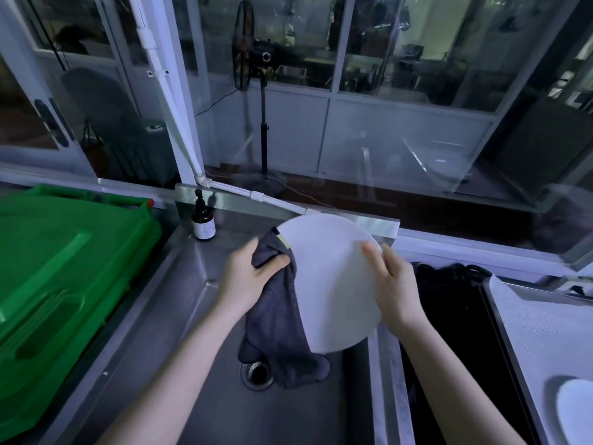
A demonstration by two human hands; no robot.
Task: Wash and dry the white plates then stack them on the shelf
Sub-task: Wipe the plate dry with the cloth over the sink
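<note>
Drying step, left fingers (272, 261) clutching towel (279, 316) at plate (333, 284) edge, right fingers (372, 255) pinching rim, guessing wipe across next.

A gray cloth (276, 316) hides the left rim of the white plate (333, 284) and part of the drain (256, 374). The picture's right edge cuts off a second plate (574, 409).

Steel sink (179, 316): drain (258, 374) in its floor. White plate (333, 284) held tilted above the sink. Left hand (247, 277) grips grey cloth (279, 329) at the plate's left rim. Right hand (393, 290) holds its right rim. Brown pump bottle (203, 221) at the sink's back-left corner. Green bin (64, 284) left of the sink. Second plate (576, 409) on the tabletop (545, 332), right of the sink.
</note>
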